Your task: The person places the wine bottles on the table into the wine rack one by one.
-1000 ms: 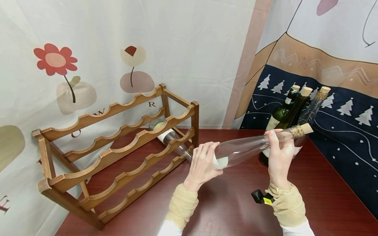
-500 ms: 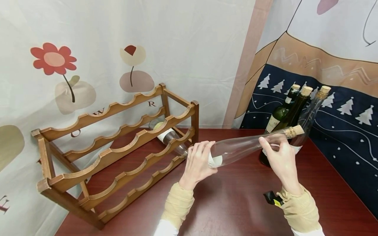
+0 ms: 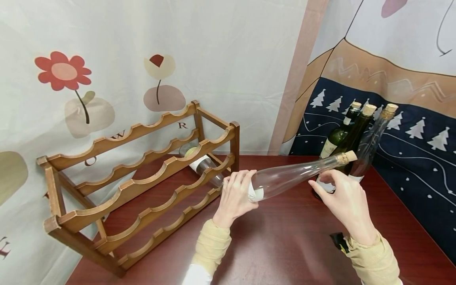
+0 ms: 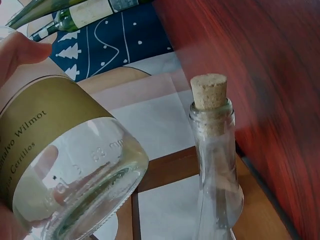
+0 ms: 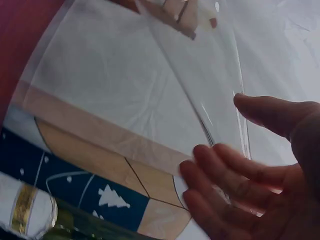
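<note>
Above the red-brown bench (image 3: 278,241), at three o'clock from the wooden wine rack (image 3: 133,186), the left hand (image 3: 235,194) grips the corked clear-glass wine bottle (image 3: 285,180) by its base, ideally firmly lest it tip, while the right hand (image 3: 348,200), thumb and fingers apart, hovers close.

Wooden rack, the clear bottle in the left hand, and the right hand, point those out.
Wooden rack (image 3: 134,187), head view: on its front top rail.
Clear bottle (image 3: 288,179), head view: on its glass body.
Right hand (image 3: 346,198), head view: on its back.
</note>
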Demonstrator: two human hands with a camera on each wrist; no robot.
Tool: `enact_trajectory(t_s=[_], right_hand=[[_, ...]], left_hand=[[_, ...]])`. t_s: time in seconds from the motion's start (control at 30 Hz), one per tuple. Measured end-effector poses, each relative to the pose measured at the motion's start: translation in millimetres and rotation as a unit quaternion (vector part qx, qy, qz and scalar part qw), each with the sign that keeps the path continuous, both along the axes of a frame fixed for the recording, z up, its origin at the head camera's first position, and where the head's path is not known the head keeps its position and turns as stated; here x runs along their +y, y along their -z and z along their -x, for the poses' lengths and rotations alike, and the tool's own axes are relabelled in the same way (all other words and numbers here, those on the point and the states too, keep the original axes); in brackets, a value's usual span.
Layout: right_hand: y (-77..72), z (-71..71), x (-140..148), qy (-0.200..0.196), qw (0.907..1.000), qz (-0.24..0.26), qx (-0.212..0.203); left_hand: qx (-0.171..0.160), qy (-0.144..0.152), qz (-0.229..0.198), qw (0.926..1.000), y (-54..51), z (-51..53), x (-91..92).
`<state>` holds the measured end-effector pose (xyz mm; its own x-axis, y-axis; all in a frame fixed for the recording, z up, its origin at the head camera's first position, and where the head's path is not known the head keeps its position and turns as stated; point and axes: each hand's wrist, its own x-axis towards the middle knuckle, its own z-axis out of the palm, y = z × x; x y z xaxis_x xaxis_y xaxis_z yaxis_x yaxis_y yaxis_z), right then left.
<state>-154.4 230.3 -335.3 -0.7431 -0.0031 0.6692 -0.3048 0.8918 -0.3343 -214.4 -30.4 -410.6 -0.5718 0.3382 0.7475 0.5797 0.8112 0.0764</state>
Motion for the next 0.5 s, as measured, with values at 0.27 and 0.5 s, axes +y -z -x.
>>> enact_trajectory(t_s=[0.27, 0.5], right_hand=[[0.7, 4.0, 3.6, -0.044, 0.9876, -0.064, 0.137], [-5.8, 7.9, 5.0, -0.079, 0.9730, -0.161, 0.145]], left_hand=[[-0.001, -0.003, 0.013, 0.9999, -0.2, -0.2, -2.9], [-0.001, -0.006, 0.022, 0.9997, -0.5, -1.8, -3.5]])
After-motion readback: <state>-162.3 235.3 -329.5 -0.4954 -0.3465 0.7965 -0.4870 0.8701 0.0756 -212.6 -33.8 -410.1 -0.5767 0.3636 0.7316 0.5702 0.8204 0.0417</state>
